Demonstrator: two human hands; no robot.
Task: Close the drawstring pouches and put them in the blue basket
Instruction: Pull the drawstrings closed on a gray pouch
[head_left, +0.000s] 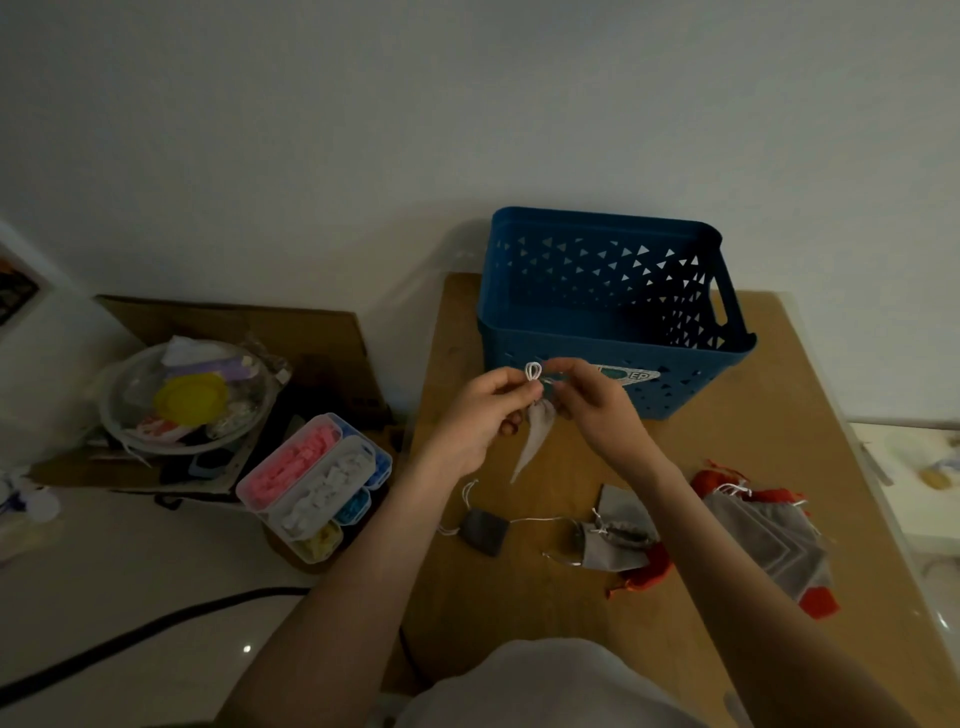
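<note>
A pale pouch (532, 439) is held just in front of the blue basket (571, 340).
Its white cord loop (533, 371) is pinched by the left hand (480, 415), its mouth by the right hand (597, 410); the other pouches (763, 535) are spread further out from the basket.

- One blue basket (613, 332); one wooden table (727, 649)
- Two hands: one left hand (488, 410); one right hand (592, 405)
- One pale pouch (535, 434) pinched between them; one white cord loop (533, 371) on it
- One small dark pouch (485, 531)
- Two loose grey ones: one cinched grey pouch (615, 548); one flat grey pouch (618, 501)
- One stack of grey pouches (769, 535); at least three layered edges show; the exact number cannot be told
- Three patches of red pouches (644, 574); how many whole pouches cannot be told
- One clear divided box (311, 480); four colours of contents: pink, white, blue, yellow
- One round clear bowl (130, 415); one yellow lid (191, 397) in it
- One black cable (130, 634)
</note>
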